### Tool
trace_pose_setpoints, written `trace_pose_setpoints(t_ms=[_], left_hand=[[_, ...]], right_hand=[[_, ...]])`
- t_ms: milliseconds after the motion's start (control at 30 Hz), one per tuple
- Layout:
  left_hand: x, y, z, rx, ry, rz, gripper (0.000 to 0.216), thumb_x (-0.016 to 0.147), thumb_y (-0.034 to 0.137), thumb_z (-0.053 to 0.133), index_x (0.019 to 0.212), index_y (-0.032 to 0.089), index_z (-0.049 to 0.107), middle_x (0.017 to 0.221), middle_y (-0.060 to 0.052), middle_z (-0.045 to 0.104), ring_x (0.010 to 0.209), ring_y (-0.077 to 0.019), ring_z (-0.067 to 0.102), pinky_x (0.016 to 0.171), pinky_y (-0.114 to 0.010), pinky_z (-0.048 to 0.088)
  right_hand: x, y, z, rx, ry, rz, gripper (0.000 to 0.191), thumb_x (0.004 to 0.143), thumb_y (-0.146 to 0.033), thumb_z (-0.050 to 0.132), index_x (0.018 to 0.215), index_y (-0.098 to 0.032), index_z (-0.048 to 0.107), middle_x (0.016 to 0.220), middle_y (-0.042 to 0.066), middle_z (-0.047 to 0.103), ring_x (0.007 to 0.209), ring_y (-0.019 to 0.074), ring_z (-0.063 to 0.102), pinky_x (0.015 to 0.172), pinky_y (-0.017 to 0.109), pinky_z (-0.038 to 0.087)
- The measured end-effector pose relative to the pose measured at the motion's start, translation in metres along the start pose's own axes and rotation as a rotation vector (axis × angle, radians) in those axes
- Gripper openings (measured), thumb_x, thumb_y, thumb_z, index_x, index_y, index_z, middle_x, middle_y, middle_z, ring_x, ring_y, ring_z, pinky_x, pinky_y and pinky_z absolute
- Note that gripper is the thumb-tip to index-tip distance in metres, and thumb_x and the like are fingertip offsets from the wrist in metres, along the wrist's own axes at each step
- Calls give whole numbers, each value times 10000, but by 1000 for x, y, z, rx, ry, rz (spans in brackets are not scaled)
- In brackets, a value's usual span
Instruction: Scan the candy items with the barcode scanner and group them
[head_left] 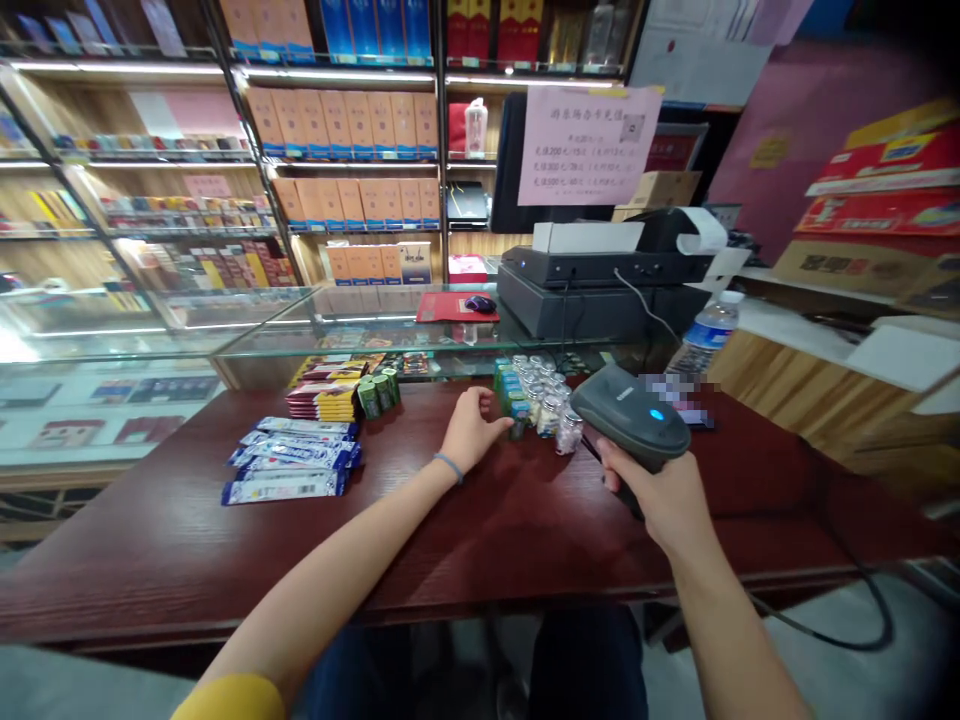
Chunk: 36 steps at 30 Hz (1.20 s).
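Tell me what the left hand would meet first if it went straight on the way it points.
The left hand would probably first meet the green containers beside the silver-lidded jars; depth is unclear.

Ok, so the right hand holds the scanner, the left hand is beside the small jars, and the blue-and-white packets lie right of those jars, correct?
No: the blue-and-white packets lie left of the small jars, as the head view shows. The right hand does hold the scanner, and the left hand is beside the jars.
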<state>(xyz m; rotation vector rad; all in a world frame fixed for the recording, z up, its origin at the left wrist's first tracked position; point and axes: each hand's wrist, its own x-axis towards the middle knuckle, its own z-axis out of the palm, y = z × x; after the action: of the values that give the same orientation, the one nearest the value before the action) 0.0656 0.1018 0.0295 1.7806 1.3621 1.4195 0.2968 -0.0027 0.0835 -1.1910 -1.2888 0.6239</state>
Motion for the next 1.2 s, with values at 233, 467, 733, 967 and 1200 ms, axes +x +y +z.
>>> trace_pose_setpoints(t_ms=[233,467,733,967,1200], left_hand=[[15,-12,-150,498,206,213,295,865,155,676,1147,212,609,1114,-87,606,1040,-246,608,983,-435,516],[18,-48,-207,724,167,77,360,838,179,682,1189,205,609,1191,-115,621,1165,-295,590,1014,-456,503],[7,-43,-199,1046,110,84,340,849,233,694,1181,231,621,1197,-137,678,1195,-381,543,984,-514,419],[4,-41,-195,1053,122,51,341,834,203,682,1167,245,624,1167,-139,687,1186,-375,528,987,-517,342],[1,-25,-200,844,105,105,386,867,227,666,1253,229,664,1153,-132,667,1124,-329,582,992,-491,412]], right_hand=[[19,-8,27,-80,-72,-122,297,781,-401,751,575,-219,639,456,-4,565,456,160,524,495,300,442],[22,16,42,-88,-75,-130,302,751,-432,797,588,-235,638,498,8,606,520,198,578,572,342,483],[21,33,38,-53,-85,-171,276,768,-471,803,663,-246,680,517,11,624,505,209,564,567,371,508],[20,33,39,-27,-115,-122,237,737,-443,829,736,-231,722,535,15,649,508,217,583,553,372,509],[28,13,41,-63,-142,-172,261,719,-423,835,668,-237,659,555,4,631,537,197,587,578,344,501]])
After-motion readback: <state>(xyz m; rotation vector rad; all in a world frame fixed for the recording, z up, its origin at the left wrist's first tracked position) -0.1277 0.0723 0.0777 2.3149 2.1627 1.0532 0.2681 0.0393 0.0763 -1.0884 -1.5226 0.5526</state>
